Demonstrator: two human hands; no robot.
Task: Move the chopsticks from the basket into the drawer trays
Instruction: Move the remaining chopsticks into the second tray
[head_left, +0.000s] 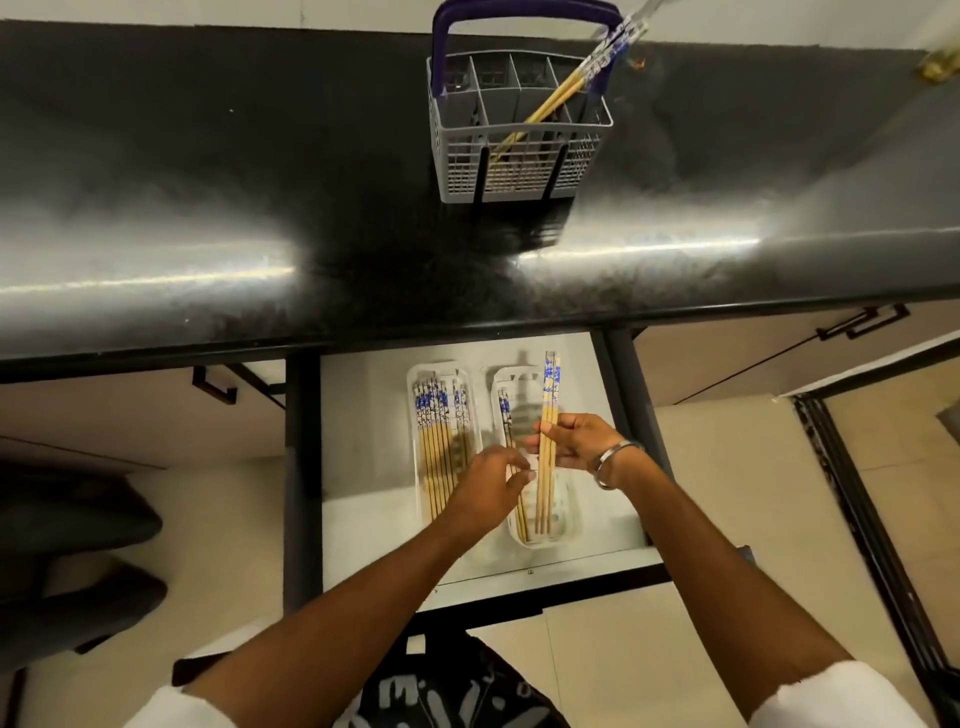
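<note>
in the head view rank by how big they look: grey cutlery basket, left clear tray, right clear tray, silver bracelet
1. Grey plastic cutlery basket with the blue handle.
2-3. Left clear plastic tray and right clear plastic tray: alike, both partly hidden by hands, so unranked.
4. Silver bracelet on the right wrist.

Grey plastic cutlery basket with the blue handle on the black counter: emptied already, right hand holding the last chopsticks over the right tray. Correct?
Not emptied. The head view shows the grey plastic cutlery basket still holding a few blue-patterned wooden chopsticks leaning out at its right. The right hand does hold a bundle of chopsticks over the clear right tray.
</note>
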